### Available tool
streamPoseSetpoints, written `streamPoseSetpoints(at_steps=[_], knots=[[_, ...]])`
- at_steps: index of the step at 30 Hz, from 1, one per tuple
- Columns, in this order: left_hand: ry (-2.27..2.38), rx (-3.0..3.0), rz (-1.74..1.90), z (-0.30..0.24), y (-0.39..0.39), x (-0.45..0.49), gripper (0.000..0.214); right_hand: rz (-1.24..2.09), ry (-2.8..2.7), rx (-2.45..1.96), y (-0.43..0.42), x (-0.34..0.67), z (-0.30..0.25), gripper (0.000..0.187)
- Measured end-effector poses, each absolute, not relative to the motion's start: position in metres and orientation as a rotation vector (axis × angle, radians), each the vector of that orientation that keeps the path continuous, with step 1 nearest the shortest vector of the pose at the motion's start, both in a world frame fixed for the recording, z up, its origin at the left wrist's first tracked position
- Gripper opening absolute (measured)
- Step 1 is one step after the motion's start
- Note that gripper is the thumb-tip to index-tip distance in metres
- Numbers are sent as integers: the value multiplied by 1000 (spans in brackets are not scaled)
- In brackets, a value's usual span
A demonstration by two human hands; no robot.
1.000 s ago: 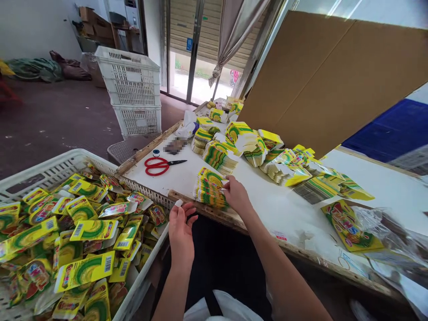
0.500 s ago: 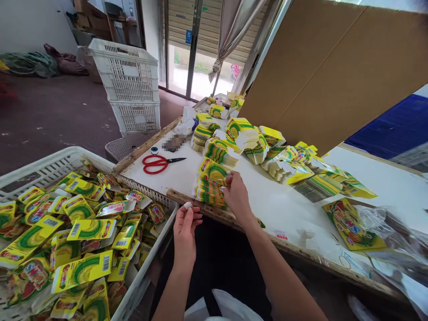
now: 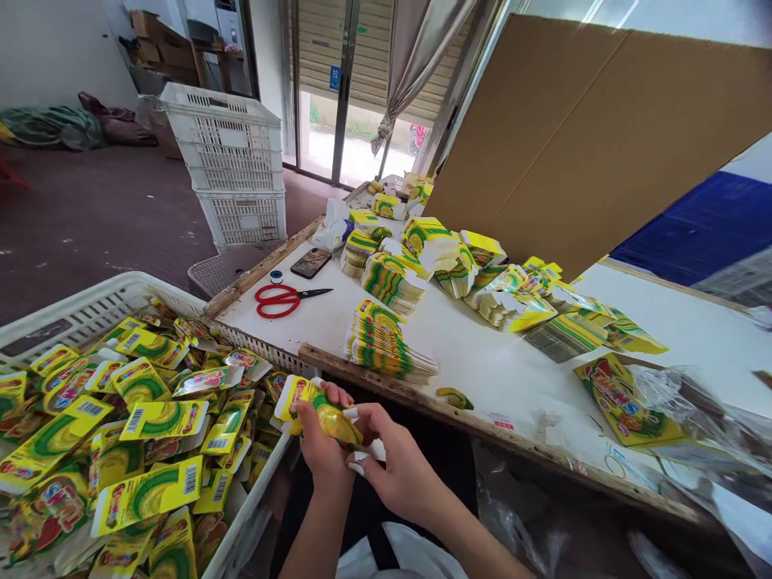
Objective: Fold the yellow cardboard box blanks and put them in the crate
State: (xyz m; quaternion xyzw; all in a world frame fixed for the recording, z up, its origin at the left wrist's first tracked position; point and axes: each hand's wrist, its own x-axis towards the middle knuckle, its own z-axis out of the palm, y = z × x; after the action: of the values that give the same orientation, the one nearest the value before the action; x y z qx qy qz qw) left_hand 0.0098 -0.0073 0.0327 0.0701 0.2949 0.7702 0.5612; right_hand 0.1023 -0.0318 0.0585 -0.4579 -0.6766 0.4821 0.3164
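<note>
Left hand (image 3: 327, 454) wrapped around a yellow-green printed carton (image 3: 334, 420), thumb across the near face, fingers behind it. Right hand (image 3: 401, 462) at the carton's other end, index finger touching the top side and thumb just below; can't tell if it's really pinching. White coverings (image 3: 351, 412) on right index and thumb tips. Carton is up over the lap, off the table, between the cartons' crate and the table edge, lying tilted, left end higher. Looks: glossy, long and narrow, mostly yellow, green swirl along the middle, red-and-white lettering near the left end, pale white edge at that end, bit of white board by the right fingers; rest covered by the hands. White plastic crate (image 3: 141, 283) at left, full of similar small cartons, jumbled, several barcodes showing. White tabletop (image 3: 486, 374) ahead, with a fanned stack of flat cartons (image 3: 379, 342) close to the wooden edge strip (image 3: 338, 360). More carton bundles (image 3: 395, 281) behind it. Red-handled scissors (image 3: 281, 300) left of the stack, blades pointing right; small spool (image 3: 276, 277) just behind the handles, dark phone (image 3: 310, 262) farther back. Small yellow-green curved item (image 3: 454, 397) near the table edge, right of the stack; can't tell what.
</note>
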Motion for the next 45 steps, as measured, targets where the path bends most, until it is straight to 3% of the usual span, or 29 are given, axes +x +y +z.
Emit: streamPoseSetpoints(at_steps=[5,10,13,16,18,21,23,26,28,32,35,38,42,45], knots=[[772,302,1785,28,-5,14,71,1065,-1793,-1266,-15,115,55,32],[946,413,1767,19,-6,15,37,820,-1849,-1275,0,137,58,24],[1034,495,1742,18,-7,8,32,669,-1961,-1280,7,155,68,29],[1105,711,1892,25,-10,-3,43,452,-2120,-1273,12,174,83,34],[1151,993,1886,32,-14,-9,61,304,-2265,-1251,11,181,92,35],[1189,1369,1465,39,-18,-9,89,241,-2433,-1137,-1,178,99,37],[1112,1429,1173,40,-18,-3,80,254,-2436,-1069,-8,170,97,41],[1084,1418,1024,41,-17,8,51,175,-2047,-1182,-11,161,85,59],[1143,1456,1052,41,-18,13,49,308,-1687,-1289,-8,157,74,69],[1116,1510,1091,37,-21,19,61,1003,-1151,-1316,-3,146,62,80],[1088,1595,1213,29,-23,25,66,1281,-888,-1297,-2,139,60,90],[1094,1716,1360,22,-22,27,54,1392,-848,-1267,0,138,55,91],[1150,1735,1250,20,-20,24,44,1414,-1051,-1317,-2,139,47,68],[1164,1667,1080,18,-20,22,43,1201,-1461,-1336,-11,138,49,57]])
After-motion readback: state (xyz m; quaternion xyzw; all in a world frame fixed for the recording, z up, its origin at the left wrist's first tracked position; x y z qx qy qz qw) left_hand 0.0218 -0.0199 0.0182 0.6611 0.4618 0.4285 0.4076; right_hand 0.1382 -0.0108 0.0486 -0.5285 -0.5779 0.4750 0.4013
